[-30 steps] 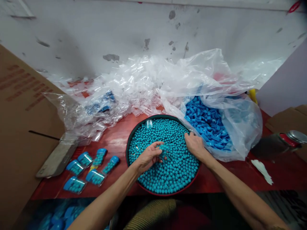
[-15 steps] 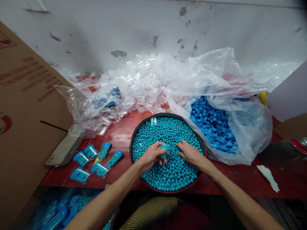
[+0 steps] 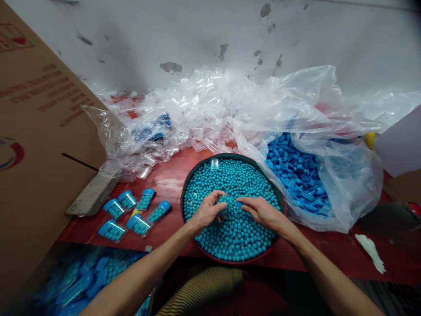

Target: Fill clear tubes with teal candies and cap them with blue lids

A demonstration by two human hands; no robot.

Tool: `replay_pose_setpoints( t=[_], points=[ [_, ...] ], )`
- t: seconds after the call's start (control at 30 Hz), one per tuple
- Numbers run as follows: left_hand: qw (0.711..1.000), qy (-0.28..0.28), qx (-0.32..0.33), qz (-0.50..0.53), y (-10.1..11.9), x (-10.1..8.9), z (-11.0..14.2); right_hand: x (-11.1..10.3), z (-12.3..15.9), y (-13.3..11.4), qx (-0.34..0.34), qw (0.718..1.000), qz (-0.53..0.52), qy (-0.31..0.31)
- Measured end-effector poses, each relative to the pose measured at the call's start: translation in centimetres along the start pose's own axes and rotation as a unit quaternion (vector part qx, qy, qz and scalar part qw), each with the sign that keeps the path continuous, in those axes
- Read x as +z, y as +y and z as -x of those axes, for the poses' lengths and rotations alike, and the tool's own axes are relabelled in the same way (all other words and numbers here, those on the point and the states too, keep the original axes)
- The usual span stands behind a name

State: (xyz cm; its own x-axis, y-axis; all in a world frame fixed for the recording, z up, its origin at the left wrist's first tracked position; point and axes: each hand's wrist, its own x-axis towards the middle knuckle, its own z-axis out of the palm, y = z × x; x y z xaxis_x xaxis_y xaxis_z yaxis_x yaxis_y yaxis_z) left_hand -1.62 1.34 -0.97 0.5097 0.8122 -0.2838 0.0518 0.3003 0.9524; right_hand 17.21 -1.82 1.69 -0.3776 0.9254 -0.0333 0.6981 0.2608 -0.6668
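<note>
A round tub (image 3: 283,206) full of small turquoise balls (image 3: 230,241) stands in front of me. Over the balls, my left hand (image 3: 210,210) is closed around a small clear container (image 3: 226,200) with turquoise balls in it, mostly hidden by the fingers. My right hand (image 3: 259,211) faces it from the right, thumb and fingers pinching a small blue cap (image 3: 240,202) that barely shows. Cap and container are close together, with a small gap. Another clear container (image 3: 215,164) lies on the balls at the tub's far side.
Several filled, blue-capped containers (image 3: 138,224) lie on the red table (image 3: 164,175) at left. Behind is a heap of clear containers (image 3: 200,105). A plastic bag (image 3: 351,184) holds blue caps (image 3: 296,171) at right. A cardboard box (image 3: 39,145) borders the left side.
My right hand has moved left, bringing the blue cap nearer to the container in my left hand. The whole view has shifted slightly.
</note>
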Motion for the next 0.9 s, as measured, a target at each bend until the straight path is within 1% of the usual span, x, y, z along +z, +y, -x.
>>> replay_pose_setpoints(
  t=[0.07,0.13,0.2,0.27,0.33,0.4,0.47,0.5,0.53,0.6,0.67,0.73,0.77,0.83,0.9],
  points=[
    [1.0,0.001,-0.001,-0.009,0.0,-0.1,0.1,-0.3,0.3,0.2,0.014,1.0,0.007,-0.008],
    [1.0,-0.005,-0.003,-0.017,0.1,0.0,0.1,-0.3,0.2,-0.1,0.023,1.0,-0.006,0.015],
    [1.0,-0.012,-0.005,-0.015,0.2,0.2,0.1,0.1,-0.1,-0.7,0.013,0.999,-0.012,0.043],
    [1.0,-0.015,-0.009,-0.008,0.1,0.4,0.2,0.6,-0.3,-1.0,-0.009,0.999,0.001,0.053],
    [1.0,-0.015,-0.017,-0.007,-0.1,0.4,0.4,0.7,-0.2,-0.9,-0.024,0.999,0.019,0.032],
    [1.0,-0.013,-0.024,-0.004,-0.2,0.2,0.5,0.4,0.2,-0.3,-0.02,0.999,0.023,-0.018],
    [0.999,-0.01,-0.029,0.009,-0.3,-0.1,0.5,-0.3,0.5,0.3,0.001,0.997,0.023,-0.074],
    [0.999,-0.011,-0.032,0.02,-0.3,-0.2,0.6,-0.6,0.6,0.5,0.015,0.996,0.019,-0.088],
    [0.999,-0.013,-0.035,0.031,-0.3,-0.3,0.5,-0.8,0.7,0.6,0.029,0.996,0.009,-0.087],
    [0.997,-0.026,-0.042,0.055,-0.3,-0.4,0.5,-0.8,0.6,0.5,0.059,0.997,-0.04,-0.041],
    [0.995,-0.043,-0.04,0.083,-0.3,-0.3,0.6,-0.3,0.2,0.2,0.085,0.988,-0.13,0.01],
    [0.992,-0.057,-0.03,0.111,-0.3,0.0,0.6,0.7,-0.2,-0.2,0.101,0.97,-0.218,0.029],
    [0.991,-0.062,-0.025,0.12,-0.4,0.2,0.7,1.2,-0.5,-0.3,0.104,0.964,-0.244,0.034],
    [0.99,-0.065,-0.017,0.126,-0.4,0.6,0.7,2.0,-0.7,-0.6,0.105,0.959,-0.258,0.048],
    [0.991,-0.057,-0.008,0.124,-0.4,1.0,0.8,2.3,-0.8,-1.0,0.099,0.964,-0.238,0.062]
  ],
)
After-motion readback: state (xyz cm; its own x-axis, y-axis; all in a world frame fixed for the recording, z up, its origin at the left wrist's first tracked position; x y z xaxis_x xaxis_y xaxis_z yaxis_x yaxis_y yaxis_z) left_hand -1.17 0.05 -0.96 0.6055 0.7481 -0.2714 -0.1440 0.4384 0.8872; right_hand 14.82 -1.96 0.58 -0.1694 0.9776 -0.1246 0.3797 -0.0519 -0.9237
